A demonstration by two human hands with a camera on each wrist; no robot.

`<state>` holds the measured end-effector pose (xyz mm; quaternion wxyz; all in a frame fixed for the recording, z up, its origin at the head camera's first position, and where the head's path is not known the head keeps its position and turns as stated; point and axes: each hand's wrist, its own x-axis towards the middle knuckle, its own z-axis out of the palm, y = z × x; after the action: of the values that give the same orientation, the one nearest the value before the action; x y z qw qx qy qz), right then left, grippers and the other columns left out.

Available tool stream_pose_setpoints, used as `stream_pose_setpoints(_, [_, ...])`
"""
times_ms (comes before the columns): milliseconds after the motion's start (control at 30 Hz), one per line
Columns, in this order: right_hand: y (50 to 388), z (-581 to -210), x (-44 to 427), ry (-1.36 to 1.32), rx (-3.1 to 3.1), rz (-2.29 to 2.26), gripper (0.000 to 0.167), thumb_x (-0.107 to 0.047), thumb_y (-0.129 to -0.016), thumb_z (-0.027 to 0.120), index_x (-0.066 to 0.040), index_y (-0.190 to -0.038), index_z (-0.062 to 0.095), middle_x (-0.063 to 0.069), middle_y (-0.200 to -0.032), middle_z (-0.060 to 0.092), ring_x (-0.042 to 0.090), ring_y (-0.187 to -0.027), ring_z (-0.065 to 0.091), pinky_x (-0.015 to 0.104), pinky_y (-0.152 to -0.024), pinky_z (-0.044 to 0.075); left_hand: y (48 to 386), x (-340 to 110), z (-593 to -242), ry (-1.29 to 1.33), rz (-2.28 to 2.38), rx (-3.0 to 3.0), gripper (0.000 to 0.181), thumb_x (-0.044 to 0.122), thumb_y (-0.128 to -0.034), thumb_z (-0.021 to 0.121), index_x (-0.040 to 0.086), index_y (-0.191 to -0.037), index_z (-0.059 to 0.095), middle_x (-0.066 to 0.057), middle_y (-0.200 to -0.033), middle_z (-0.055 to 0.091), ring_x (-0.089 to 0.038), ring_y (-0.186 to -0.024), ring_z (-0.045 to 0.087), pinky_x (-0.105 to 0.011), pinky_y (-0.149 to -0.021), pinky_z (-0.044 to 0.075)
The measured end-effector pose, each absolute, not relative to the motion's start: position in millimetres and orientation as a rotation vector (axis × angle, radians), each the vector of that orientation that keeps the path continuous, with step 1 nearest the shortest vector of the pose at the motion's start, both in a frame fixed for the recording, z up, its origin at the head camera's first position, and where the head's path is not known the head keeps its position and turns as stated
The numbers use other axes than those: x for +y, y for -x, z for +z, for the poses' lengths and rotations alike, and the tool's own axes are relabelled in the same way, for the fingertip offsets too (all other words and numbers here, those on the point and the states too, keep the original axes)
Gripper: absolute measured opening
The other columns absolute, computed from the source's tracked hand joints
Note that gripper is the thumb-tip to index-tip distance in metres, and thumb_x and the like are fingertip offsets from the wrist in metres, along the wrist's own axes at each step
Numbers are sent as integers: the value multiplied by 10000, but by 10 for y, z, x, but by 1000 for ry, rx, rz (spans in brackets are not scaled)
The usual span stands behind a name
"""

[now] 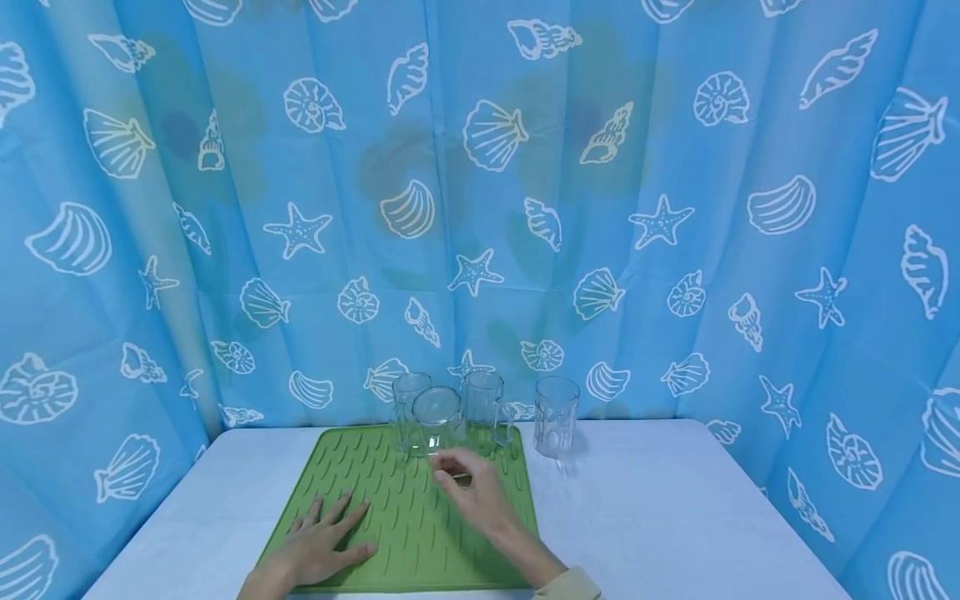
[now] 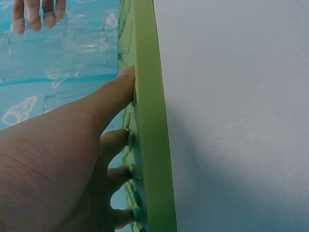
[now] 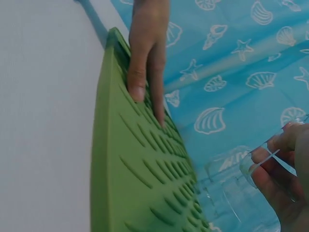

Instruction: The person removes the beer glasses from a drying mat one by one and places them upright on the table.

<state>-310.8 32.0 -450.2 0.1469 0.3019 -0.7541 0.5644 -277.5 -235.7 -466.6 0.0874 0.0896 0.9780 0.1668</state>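
My right hand (image 1: 468,492) pinches a clear glass mug (image 1: 438,408) above the mat, its rim tipped toward the head camera. In the right wrist view, the fingers and thumb close around its clear handle (image 3: 264,159). The left hand (image 1: 315,546) lies with spread fingers on the near left part of a green ridged drying mat (image 1: 397,533). Two more glass mugs stand on the far part of the mat: the left mug (image 1: 408,387), partly hidden behind the held one, and the right mug (image 1: 483,400), its handle toward the right.
Another clear glass mug (image 1: 557,417) stands on the white table (image 1: 660,517), just right of the mat's far corner. A blue curtain (image 1: 480,225) printed with white shells and starfish hangs behind the table and along both sides.
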Motion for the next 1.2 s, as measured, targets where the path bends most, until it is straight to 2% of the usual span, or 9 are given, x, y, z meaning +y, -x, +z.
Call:
stream_pose_setpoints(300, [3082, -4448, 486, -851, -2172, 1637, 216, -121, -930, 666, -133, -1145, 687, 101, -1054, 729, 246, -929, 718, 217, -784, 590, 2768, -2334, -4624, -284, 502, 2914, 780, 623, -908, 548, 164, -1518, 386, -190, -1606, 259, -634, -1412, 93, -815, -1051, 150])
stream_pose_setpoints(433, [3077, -4441, 534, -842, -2159, 1651, 226, -104, -921, 669, -93, -1147, 681, 110, -1056, 729, 287, -930, 717, 228, -778, 594, 2761, -2328, -4613, -283, 497, 2911, 780, 627, -907, 546, 166, -1517, 388, -191, -1606, 259, -632, -1414, 93, -812, -1055, 149])
stream_pose_setpoints(567, [3078, -4432, 593, -854, -2159, 1659, 223, -127, -931, 658, -79, -1148, 675, 105, -1070, 728, 246, -953, 717, 222, -797, 592, 2755, -2327, -4607, -272, 505, 2902, 786, 635, -902, 546, 166, -1514, 393, -191, -1606, 261, -626, -1417, 94, -805, -1063, 141])
stream_pose_setpoints(800, [3043, -4366, 696, -860, -2165, 1709, 172, -188, -950, 647, -133, -1110, 679, 60, -1069, 723, 150, -980, 710, 242, -833, 591, 2756, -2319, -4581, -283, 522, 2913, 771, 623, -898, 566, 146, -1490, 436, -213, -1576, 315, -651, -1390, 135, -820, -1035, 169])
stream_pose_setpoints(933, [3018, -4310, 740, -866, -2133, 1763, 179, -170, -958, 635, -82, -1111, 666, 108, -1072, 713, 206, -1016, 707, 249, -859, 587, 2767, -2321, -4580, -347, 557, 2967, 742, 592, -890, 605, 131, -1459, 479, -244, -1528, 378, -640, -1364, 238, -822, -1009, 222])
stream_pose_setpoints(1033, [3041, -4312, 761, -888, -2099, 1790, 189, -157, -964, 625, -46, -1114, 650, 167, -1075, 698, 261, -1019, 703, 266, -860, 591, 2787, -2305, -4571, -426, 567, 3025, 705, 567, -888, 628, 122, -1424, 519, -252, -1476, 439, -594, -1318, 368, -800, -978, 303])
stream_pose_setpoints(1133, [3061, -4307, 784, -896, -2076, 1807, 191, -156, -967, 620, -33, -1110, 644, 169, -1062, 692, 258, -1000, 705, 297, -852, 599, 2802, -2259, -4552, -497, 573, 3084, 674, 552, -882, 645, 128, -1397, 546, -249, -1442, 480, -548, -1279, 450, -770, -965, 360])
stream_pose_setpoints(1200, [3094, -4328, 811, -899, -2070, 1822, 203, -198, -972, 617, -56, -1114, 644, 148, -1060, 690, 207, -991, 705, 309, -851, 601, 2800, -2217, -4532, -534, 595, 3108, 653, 535, -886, 651, 125, -1386, 555, -248, -1428, 497, -530, -1265, 477, -747, -975, 378])
